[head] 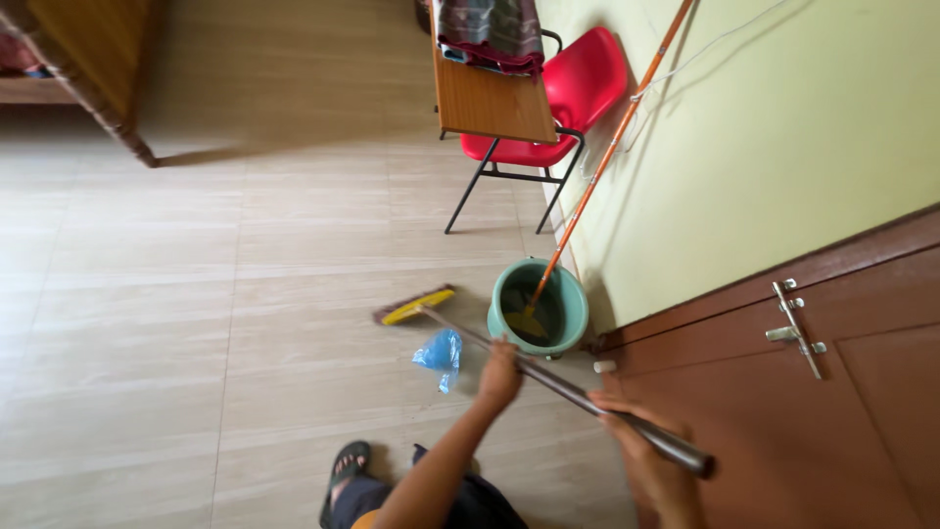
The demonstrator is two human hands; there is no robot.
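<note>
Currently my left hand (pixel 500 375) and right hand (pixel 641 453) both clamp the broom (pixel 548 376) handle; it runs near-right to far-left, head (pixel 414 306) on the floor (pixel 196 343) beyond my grip.

A long-handled broom (pixel 509 358) with a dark metal pole and yellow-topped brush head slants across the tiled floor, head down beside a crumpled blue plastic bag (pixel 441 355).

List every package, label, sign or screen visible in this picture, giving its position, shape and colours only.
Blue plastic bag: lies crumpled on the tiled floor, between the broom head and the green bucket, translucent blue with a knotted look.
No labels, signs or screens show.
</note>
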